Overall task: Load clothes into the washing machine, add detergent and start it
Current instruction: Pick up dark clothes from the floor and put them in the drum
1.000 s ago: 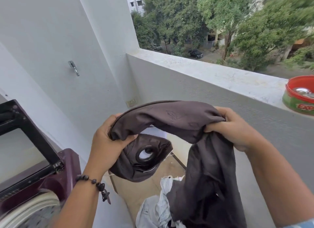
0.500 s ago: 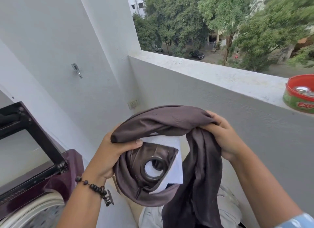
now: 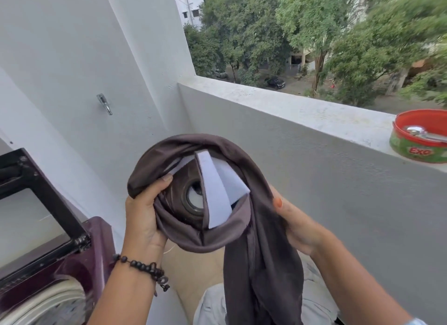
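Loading step: left hand [image 3: 142,218] and right hand [image 3: 294,224] each held a grip on dark garment [image 3: 256,252] (bunched between them). Next, judged: carry it left-down into washing machine [image 3: 79,259].

A dark brown garment [image 3: 193,198] is bunched into a loose ring, its inside showing white lining strips and a round metal eyelet, with one long end hanging straight down. It is held up in the air to the right of the washing machine [image 3: 60,264], a maroon top-loader whose dark-framed lid stands raised and whose pale drum rim shows below.
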`<state>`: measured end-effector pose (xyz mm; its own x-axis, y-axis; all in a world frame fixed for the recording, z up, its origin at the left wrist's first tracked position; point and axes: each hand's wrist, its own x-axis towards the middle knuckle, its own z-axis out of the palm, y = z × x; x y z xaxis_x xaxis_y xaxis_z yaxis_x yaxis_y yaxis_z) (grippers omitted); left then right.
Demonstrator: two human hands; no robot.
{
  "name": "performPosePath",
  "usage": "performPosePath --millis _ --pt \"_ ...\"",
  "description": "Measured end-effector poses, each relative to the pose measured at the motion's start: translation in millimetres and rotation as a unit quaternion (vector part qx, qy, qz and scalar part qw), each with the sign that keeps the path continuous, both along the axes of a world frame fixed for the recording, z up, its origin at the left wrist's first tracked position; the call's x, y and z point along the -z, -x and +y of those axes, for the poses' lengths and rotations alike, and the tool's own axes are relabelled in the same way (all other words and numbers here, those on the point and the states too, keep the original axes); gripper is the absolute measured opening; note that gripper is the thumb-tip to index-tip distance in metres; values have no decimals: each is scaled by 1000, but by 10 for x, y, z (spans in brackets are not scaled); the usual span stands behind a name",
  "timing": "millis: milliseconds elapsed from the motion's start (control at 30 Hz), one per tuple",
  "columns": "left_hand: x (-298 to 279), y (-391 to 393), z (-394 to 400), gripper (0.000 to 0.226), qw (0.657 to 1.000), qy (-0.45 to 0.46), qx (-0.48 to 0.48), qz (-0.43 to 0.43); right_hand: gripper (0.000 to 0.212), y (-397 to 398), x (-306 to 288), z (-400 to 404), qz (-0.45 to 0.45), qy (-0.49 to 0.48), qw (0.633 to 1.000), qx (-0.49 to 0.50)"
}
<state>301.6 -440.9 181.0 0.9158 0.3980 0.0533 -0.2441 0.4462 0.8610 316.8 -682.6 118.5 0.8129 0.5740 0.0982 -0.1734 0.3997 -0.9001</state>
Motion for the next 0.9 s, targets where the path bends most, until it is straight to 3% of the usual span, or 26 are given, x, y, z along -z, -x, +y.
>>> performPosePath --millis 133,233,400,533,600,700,800,900 --pt "70 -34 -87 47 991 5 -129 -38 112 90 -19 78 -23 88 996 -24" --pt "198 29 -268 37 981 -32 -191 -27 104 131 -86 214 -23 101 995 9" --pt "437 137 -365 50 986 -68 -150 -3 79 100 -65 364 1 90 983 162" --pt "614 237 -316 75 983 -172 -58 39 69 19 -58 341 9 55 966 252" --pt "698 299 -238 111 967 -232 -4 100 71 -39 -89 281 -32 62 960 271" --pt "661 363 -71 119 947 -293 63 114 70 -111 -215 134 -163 143 932 289" --pt "456 365 111 139 919 -380 80 68 70 -191 -326 8 -318 254 862 302" --pt "114 357 157 147 843 -534 56 28 65 -205 -427 25 -406 330 796 304"
